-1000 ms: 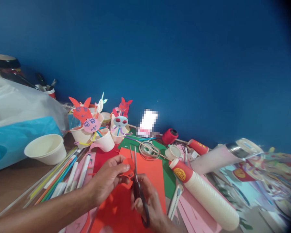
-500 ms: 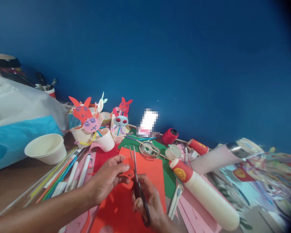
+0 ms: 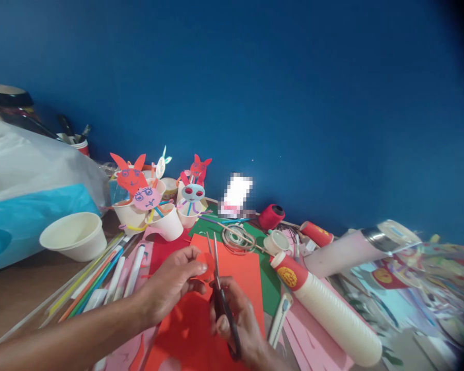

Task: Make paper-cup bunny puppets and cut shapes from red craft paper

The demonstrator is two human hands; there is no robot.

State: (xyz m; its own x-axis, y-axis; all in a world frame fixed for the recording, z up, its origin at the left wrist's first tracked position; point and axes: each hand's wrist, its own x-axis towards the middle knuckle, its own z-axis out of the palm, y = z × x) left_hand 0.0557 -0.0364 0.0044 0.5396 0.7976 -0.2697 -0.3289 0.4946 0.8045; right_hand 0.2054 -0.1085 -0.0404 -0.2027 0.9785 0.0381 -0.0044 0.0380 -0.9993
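Observation:
Between the thumb and fingers of my left hand (image 3: pixel 174 281) is a small piece of red paper (image 3: pixel 204 265). My right hand (image 3: pixel 237 314) grips a pair of scissors (image 3: pixel 216 273) by the dark handles, the blades pointing away from me and slightly apart. The blades lie right along the right edge of the small piece; whether they are cutting into it I cannot tell. Beneath both hands lies a larger sheet of red-orange paper (image 3: pixel 239 263), with their shadows on it.
Paper cups with paper animal faces (image 3: pixel 166 221) stand at the back left. An empty white cup (image 3: pixel 75 237) and several markers (image 3: pixel 133 270) are to the left. On the right lie a utility knife (image 3: pixel 280 319), a long stack of paper cups (image 3: pixel 332 309) and a red thread spool (image 3: pixel 270 216).
Almost nothing differs. The scissors and the small red paper have shifted very slightly against each other; both hands keep their grips.

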